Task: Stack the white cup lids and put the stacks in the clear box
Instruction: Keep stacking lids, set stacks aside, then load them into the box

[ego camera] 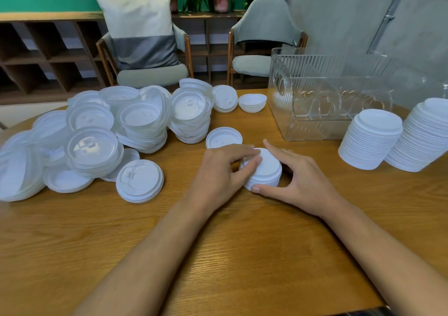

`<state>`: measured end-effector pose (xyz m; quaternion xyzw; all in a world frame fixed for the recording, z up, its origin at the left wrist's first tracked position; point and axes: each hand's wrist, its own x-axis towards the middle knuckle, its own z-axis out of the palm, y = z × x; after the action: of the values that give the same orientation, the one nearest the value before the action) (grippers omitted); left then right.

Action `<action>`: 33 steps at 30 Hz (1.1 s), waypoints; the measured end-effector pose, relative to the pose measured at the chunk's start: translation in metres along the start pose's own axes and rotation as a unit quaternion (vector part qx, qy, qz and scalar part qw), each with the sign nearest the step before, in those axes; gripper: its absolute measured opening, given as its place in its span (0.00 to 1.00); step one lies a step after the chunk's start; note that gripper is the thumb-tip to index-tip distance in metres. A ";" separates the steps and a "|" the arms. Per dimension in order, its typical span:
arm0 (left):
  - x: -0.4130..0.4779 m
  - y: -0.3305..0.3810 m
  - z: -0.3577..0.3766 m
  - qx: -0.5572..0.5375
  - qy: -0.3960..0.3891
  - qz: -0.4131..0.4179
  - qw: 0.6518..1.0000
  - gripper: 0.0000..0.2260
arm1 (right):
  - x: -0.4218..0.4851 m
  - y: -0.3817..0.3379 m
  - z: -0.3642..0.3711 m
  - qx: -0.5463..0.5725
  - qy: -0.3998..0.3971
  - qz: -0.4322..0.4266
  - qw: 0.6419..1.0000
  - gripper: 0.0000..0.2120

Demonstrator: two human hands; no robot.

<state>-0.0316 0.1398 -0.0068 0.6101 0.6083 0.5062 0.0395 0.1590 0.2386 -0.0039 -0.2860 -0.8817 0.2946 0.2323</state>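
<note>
The clear ribbed plastic box (312,126) is standing open-topped on the round wooden table (242,255). Inside the box, a clear divider panel with heart-shaped cut-outs (339,104) is standing upright across its width.

To the right of the box, beside its near-right corner, a tall stack of white cup lids (371,141) is standing on the table. A second tall stack of white lids (421,141) is standing farther right of the box; whether the two are touching cannot be determined.

To the left of the box, near its far-left corner, a small white bowl-shaped lid (252,102) is lying rim up. Farther left of the box, a loose heap of white and translucent lids (109,133) is spreading over the table. A single flat white lid (224,137) is lying just left of the box's near-left corner.

The short stack of white lids (269,170) is sitting on the table on the near side of the box, in front of its near-left corner and clear of its wall.

The left hand (218,172) is gripping this short stack from the side away from the box, with its curled fingers (252,161) lying on the top lid. The right hand (303,179) is cupping the opposite side: its thumb (257,189) is pressing against the near base of the stack, and its index finger (274,147) is reaching round the side facing the box. The remaining right fingers are lying behind the stack.
</note>
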 end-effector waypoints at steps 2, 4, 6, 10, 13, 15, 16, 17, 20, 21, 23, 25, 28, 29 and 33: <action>0.000 -0.002 0.001 0.010 0.000 0.007 1.000 0.09 | 0.000 0.000 0.000 -0.002 0.000 0.000 1.000 0.53; 0.001 -0.003 0.001 0.003 -0.007 0.002 1.000 0.08 | 0.001 0.000 0.000 -0.005 0.000 0.000 1.000 0.53; 0.001 -0.002 0.000 -0.002 -0.011 0.000 1.000 0.08 | 0.001 0.000 0.000 -0.006 -0.001 -0.002 1.000 0.53; 0.000 0.001 -0.006 0.004 -0.011 0.010 1.000 0.07 | 0.000 -0.001 -0.002 -0.008 -0.002 -0.005 1.000 0.51; 0.003 -0.005 -0.016 0.093 0.029 0.030 0.995 0.08 | 0.001 0.001 -0.002 -0.018 0.003 -0.009 1.000 0.51; 0.004 -0.014 -0.023 0.151 0.017 -0.008 0.988 0.12 | 0.002 0.002 -0.002 -0.022 0.000 -0.004 1.000 0.50; 0.004 -0.018 -0.025 0.172 -0.003 -0.025 0.985 0.14 | 0.002 0.003 -0.002 -0.022 -0.001 -0.003 1.000 0.50; 0.004 -0.021 -0.026 0.188 -0.022 -0.033 0.981 0.15 | 0.002 0.003 -0.002 -0.022 0.001 -0.003 1.000 0.49; 0.005 -0.021 -0.025 0.204 -0.037 -0.025 0.978 0.14 | 0.002 0.003 -0.002 -0.020 0.003 -0.005 1.000 0.49; 0.006 -0.021 -0.025 0.202 -0.033 -0.022 0.978 0.14 | 0.002 0.003 -0.002 -0.016 0.004 -0.007 1.000 0.49; 0.007 -0.021 -0.024 0.199 -0.027 -0.016 0.980 0.14 | 0.002 0.003 -0.002 -0.007 0.007 -0.012 1.000 0.49; 0.006 -0.021 -0.024 0.189 -0.011 -0.016 0.982 0.14 | 0.002 0.003 -0.002 -0.007 0.011 -0.016 1.000 0.47; 0.006 -0.019 -0.024 0.155 0.022 -0.022 0.987 0.13 | 0.001 0.003 -0.001 -0.013 0.015 -0.022 1.000 0.42; 0.006 -0.018 -0.023 0.140 0.033 -0.024 0.989 0.14 | 0.001 0.004 -0.001 -0.011 0.016 -0.023 1.000 0.42; 0.006 -0.015 -0.022 0.102 0.051 -0.044 0.992 0.15 | 0.001 0.003 0.000 0.003 0.020 -0.022 1.000 0.42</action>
<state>-0.0586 0.1358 -0.0025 0.5567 0.6845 0.4695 -0.0322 0.1592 0.2410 -0.0056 -0.2714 -0.8823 0.2862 0.2568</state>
